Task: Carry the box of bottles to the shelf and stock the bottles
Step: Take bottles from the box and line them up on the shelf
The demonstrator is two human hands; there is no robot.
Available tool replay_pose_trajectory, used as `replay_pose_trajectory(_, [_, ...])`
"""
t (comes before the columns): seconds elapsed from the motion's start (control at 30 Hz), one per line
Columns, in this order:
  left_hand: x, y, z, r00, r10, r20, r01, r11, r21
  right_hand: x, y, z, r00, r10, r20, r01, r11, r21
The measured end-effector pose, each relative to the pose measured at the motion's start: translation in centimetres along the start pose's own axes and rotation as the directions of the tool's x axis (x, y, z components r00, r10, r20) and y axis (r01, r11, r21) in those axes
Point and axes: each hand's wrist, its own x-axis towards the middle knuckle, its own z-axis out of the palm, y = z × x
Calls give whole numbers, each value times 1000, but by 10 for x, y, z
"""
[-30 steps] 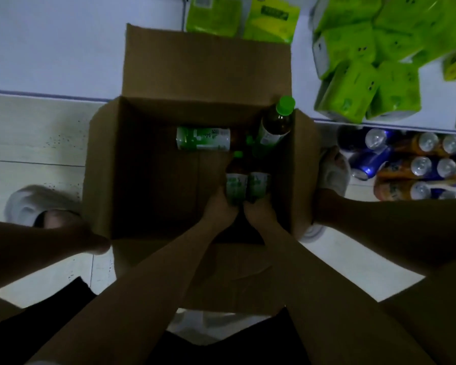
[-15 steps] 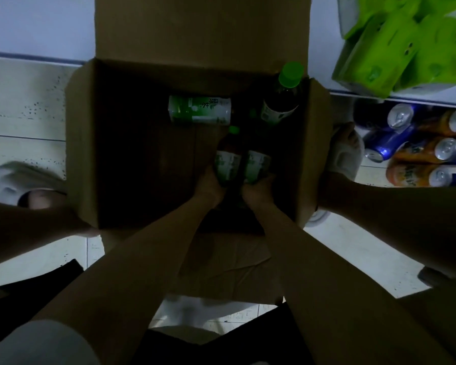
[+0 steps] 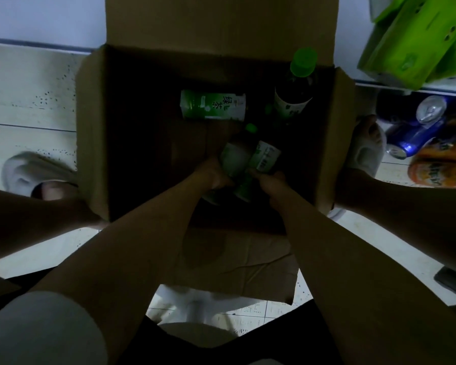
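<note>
An open cardboard box point(image 3: 91, 133) stands on the floor between my feet. Both my hands reach into it. My left hand point(image 3: 212, 175) grips a green-capped tea bottle point(image 3: 236, 154). My right hand point(image 3: 270, 180) grips a second green-label bottle point(image 3: 263, 159) right beside the first. Another bottle point(image 3: 212, 105) lies on its side at the back of the box. A tall bottle with a green cap point(image 3: 298, 83) leans in the back right corner. The bottoms of the held bottles are hidden by my hands.
A low shelf on the right holds blue cans point(image 3: 416, 127) and orange cans point(image 3: 440, 169) lying on their sides. Green packs point(image 3: 416, 40) sit on the shelf above them. My slippered feet point(image 3: 34, 172) flank the box. The near box flap point(image 3: 234, 262) lies on the floor.
The view has come closer to the box. Both hands have tilted their two bottles to the right while keeping hold of them inside the box.
</note>
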Motion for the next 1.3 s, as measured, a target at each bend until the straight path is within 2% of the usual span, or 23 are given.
replay_pose_trajectory(0.13, [-7, -2, -7, 1000, 10, 6, -10, 1000, -4, -6, -7, -5, 999, -11, 42, 12, 1000, -29])
replay_pose_trajectory(0.23, [-18, -4, -19, 1000, 15, 15, -14, 997, -76, -20, -16, -14, 990, 24, 139, -19, 999, -41])
replay_pose_trajectory(0.37, [-46, -12, -31, 995, 89, -45, -96, 980, -173, -46, -23, -33, 973, 82, 216, -77, 997, -31])
replay_pose_trajectory(0.63, [-112, -22, -51, 986, 139, -88, -163, 911, -379, -113, -11, -39, 948, 31, 317, -97, 976, 194])
replay_pose_trajectory(0.8, [-155, -23, -55, 972, 213, -100, -234, 818, -526, -156, -16, -32, 934, -90, 347, 72, 995, 66])
replay_pose_trajectory(0.93, [-197, -14, -70, 928, 349, -128, -358, 746, -562, -194, -29, -25, 841, -275, 466, 262, 961, 94])
replay_pose_trajectory(1.17, [-278, 1, -103, 805, 496, -327, -587, 580, -565, -257, -56, -28, 554, -485, 676, 390, 869, 303])
replay_pose_trajectory(1.23, [-295, 4, -110, 766, 531, -362, -639, 570, -516, -274, -61, -27, 509, -529, 678, 396, 844, 361])
replay_pose_trajectory(1.3, [-311, 7, -114, 739, 567, -363, -667, 544, -509, -295, -65, -24, 500, -571, 651, 421, 817, 394])
